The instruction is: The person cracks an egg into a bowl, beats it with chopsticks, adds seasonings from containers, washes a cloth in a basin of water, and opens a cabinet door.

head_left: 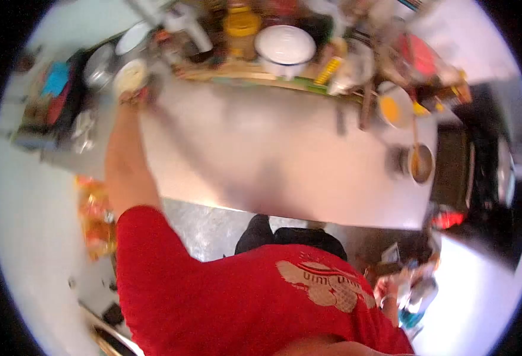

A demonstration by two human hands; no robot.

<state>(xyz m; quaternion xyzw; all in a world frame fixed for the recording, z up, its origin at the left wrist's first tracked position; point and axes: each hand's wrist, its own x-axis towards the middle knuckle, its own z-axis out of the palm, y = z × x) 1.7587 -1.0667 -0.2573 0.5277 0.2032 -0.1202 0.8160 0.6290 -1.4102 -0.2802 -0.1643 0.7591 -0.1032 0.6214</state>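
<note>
My left arm reaches far across the metal table to its far left corner. There my left hand (131,98) is closed at the near side of a small round bowl (131,77) with pale contents; blur hides the exact grip of the fingers. Beside the bowl are a shiny metal pot (99,66) and a white round dish or lid (132,38). Past the right edge of my red shirt is a skin-coloured shape that may be my right hand (390,304). Its fingers cannot be made out among the clutter.
Along the back of the table (237,148) stand a white lidded pot (285,50), a yellow-topped jar (241,25) and blurred utensils. At the right are a bowl of yellow contents (389,109) and a metal cup (420,164) with a spoon. Orange packets (96,216) hang at the left.
</note>
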